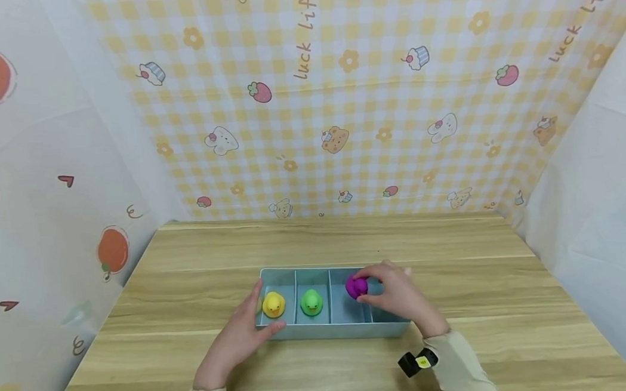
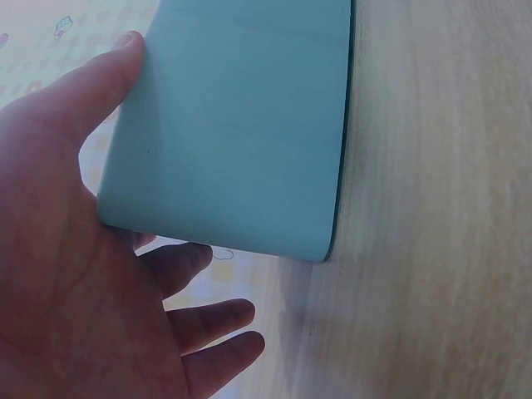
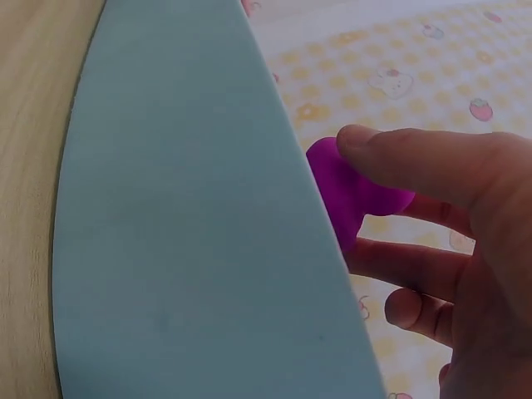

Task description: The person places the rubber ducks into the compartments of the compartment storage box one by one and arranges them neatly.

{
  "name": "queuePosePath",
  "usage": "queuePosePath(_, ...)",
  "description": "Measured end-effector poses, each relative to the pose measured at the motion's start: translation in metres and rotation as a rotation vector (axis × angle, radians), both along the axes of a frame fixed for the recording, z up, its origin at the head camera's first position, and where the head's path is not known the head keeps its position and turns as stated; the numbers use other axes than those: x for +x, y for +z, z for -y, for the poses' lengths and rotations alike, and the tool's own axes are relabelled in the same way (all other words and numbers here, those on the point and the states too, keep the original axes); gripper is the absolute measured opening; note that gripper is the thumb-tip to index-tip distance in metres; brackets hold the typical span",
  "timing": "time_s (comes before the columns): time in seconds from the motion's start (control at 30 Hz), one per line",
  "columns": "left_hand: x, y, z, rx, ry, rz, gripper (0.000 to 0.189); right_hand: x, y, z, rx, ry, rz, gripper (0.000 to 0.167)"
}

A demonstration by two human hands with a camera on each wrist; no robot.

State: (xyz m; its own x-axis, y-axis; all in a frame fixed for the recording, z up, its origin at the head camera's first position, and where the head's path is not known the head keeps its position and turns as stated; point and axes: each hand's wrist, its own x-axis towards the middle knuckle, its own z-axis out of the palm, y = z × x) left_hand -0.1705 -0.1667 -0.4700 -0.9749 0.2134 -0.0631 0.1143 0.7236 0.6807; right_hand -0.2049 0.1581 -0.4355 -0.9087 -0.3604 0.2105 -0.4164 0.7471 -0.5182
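Note:
A light blue box with several compartments stands on the table. A yellow rubber duck sits in its leftmost compartment, and a green rubber duck in the one beside it. Above the third compartment my right hand pinches a purple rubber duck between thumb and fingers. The right wrist view shows part of the purple duck behind the box wall. My left hand rests against the box's left end, thumb at the front rim, fingers fairly straight along the side.
The box stands on a wood-grain table. A yellow checked cloth with printed figures hangs behind, and pale cloths hang at both sides. My right hand and forearm partly cover the rightmost compartment.

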Motion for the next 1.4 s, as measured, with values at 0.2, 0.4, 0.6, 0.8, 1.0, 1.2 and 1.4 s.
queuePosePath(0.2, -0.001, -0.001, 0.000, -0.008, -0.005, -0.003, 0.100, -0.001, 0.000, 0.010, 0.083, -0.015, 0.011, 0.035)
queuePosePath(0.4, -0.002, -0.001, 0.000, -0.012, -0.002, 0.001, 0.099, -0.002, -0.003, 0.018, 0.192, 0.010, -0.017, 0.035)
queuePosePath(0.6, -0.002, -0.001, 0.001, -0.001, -0.003, 0.006, 0.099, -0.004, -0.007, 0.024, 0.256, 0.016, -0.010, 0.034)
queuePosePath(0.8, -0.003, -0.001, 0.001, -0.005, -0.009, -0.001, 0.099, -0.006, -0.010, 0.029, 0.304, -0.008, 0.003, 0.032)
queuePosePath(1.0, -0.003, 0.000, 0.001, -0.004, -0.009, -0.004, 0.099, -0.007, -0.011, 0.036, 0.323, -0.019, 0.000, 0.032)
queuePosePath(1.2, -0.001, 0.001, 0.001, 0.003, -0.018, -0.014, 0.098, -0.002, -0.014, 0.042, 0.329, -0.040, 0.008, 0.031)
queuePosePath(1.4, -0.001, 0.000, 0.001, 0.005, -0.011, 0.001, 0.099, -0.001, -0.017, 0.045, 0.324, -0.054, -0.009, 0.032)
